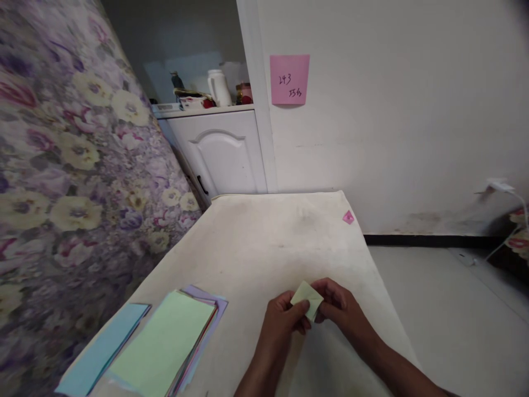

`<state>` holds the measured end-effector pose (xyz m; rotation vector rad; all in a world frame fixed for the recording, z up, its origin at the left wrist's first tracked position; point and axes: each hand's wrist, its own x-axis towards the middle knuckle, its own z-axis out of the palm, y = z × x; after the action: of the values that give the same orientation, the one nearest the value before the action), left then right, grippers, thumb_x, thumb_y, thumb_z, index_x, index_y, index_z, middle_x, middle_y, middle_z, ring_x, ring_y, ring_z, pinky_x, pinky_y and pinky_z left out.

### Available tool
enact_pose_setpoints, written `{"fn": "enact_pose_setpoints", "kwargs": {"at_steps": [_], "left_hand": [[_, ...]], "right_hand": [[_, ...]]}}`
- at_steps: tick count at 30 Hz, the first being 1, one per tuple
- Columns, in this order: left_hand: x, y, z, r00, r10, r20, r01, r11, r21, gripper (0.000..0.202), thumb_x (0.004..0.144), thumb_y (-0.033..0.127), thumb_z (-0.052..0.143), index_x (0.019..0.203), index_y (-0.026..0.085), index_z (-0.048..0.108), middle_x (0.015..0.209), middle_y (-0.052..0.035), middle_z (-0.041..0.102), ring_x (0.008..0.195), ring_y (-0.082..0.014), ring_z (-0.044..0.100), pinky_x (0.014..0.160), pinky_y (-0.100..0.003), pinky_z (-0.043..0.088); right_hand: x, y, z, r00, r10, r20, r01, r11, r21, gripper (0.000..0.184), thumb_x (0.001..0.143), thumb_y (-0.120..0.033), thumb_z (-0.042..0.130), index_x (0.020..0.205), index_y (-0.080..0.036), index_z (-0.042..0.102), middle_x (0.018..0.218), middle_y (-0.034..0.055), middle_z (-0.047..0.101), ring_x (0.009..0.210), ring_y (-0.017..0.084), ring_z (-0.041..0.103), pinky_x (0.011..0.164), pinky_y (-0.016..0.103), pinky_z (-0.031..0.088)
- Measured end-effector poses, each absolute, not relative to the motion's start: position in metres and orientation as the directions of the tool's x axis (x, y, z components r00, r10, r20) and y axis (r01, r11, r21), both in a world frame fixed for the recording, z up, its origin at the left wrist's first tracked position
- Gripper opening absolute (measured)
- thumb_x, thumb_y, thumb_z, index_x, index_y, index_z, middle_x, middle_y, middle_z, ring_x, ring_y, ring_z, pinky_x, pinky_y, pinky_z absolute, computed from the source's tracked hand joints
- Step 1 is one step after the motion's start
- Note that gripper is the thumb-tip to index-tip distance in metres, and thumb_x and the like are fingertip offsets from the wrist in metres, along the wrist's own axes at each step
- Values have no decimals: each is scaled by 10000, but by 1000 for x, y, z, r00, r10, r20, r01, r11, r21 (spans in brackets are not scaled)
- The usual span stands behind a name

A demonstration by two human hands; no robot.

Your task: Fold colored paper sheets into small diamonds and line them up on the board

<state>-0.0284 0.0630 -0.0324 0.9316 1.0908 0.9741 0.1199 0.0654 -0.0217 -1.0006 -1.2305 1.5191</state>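
Pinching a small folded piece of pale green paper [307,300] between them, both hands hover just above the near part of the white worktop [264,242]. The left hand [283,320] grips the paper's lower left edge with thumb and fingers closed on it; the right hand [341,309] closes on its right side, fingertips curled over the top corner. To the left on the worktop lies a stack of coloured paper sheets [165,344], a pale green sheet on top, with a light blue sheet [105,350] just beside it. A tiny pink folded piece [348,217] sits near the far right corner, well apart from the hands. On the wall beyond, a pink note [289,79] bears handwriting. A floral cloth [61,182] fills the left.
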Motion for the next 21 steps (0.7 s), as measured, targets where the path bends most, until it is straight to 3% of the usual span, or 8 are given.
{"fn": "enact_pose_setpoints", "kwargs": {"at_steps": [4, 8, 15, 21], "left_hand": [[-29, 63, -32, 160, 951, -264, -125, 285, 950, 201, 705, 310, 631, 694, 110, 612, 442, 4, 572, 384, -81, 461, 419, -190, 321], [-28, 62, -35, 146, 951, -274, -143, 294, 945, 216, 703, 320, 641, 698, 107, 610, 450, -3, 582, 396, -87, 475, 430, -194, 332], [-28, 64, -40, 143, 934, -327, -344, 357, 868, 242, 663, 333, 694, 741, 114, 628, 489, 0, 593, 423, -78, 483, 436, -182, 324], [-27, 63, -38, 151, 941, -304, -282, 335, 899, 248, 677, 334, 683, 752, 102, 632, 481, -13, 595, 424, -87, 500, 439, -186, 339]], "right_hand": [[123, 65, -29, -264, 961, -82, -198, -137, -971, 174, 796, -304, 516, 857, -156, 583, 650, 1, 610, 541, 119, 558, 525, 245, 452], [122, 66, -36, -285, 953, -107, -149, -154, -977, 277, 777, -423, 576, 798, -148, 554, 523, -21, 566, 466, 109, 525, 490, 236, 426], [119, 68, -34, -301, 951, -69, -208, -136, -969, 195, 708, -308, 631, 796, -152, 555, 609, -12, 588, 544, 119, 550, 549, 255, 436], [114, 69, -41, -240, 967, -80, -144, -117, -983, 124, 636, -133, 572, 754, -163, 547, 548, -48, 558, 483, 96, 508, 495, 223, 395]]}}
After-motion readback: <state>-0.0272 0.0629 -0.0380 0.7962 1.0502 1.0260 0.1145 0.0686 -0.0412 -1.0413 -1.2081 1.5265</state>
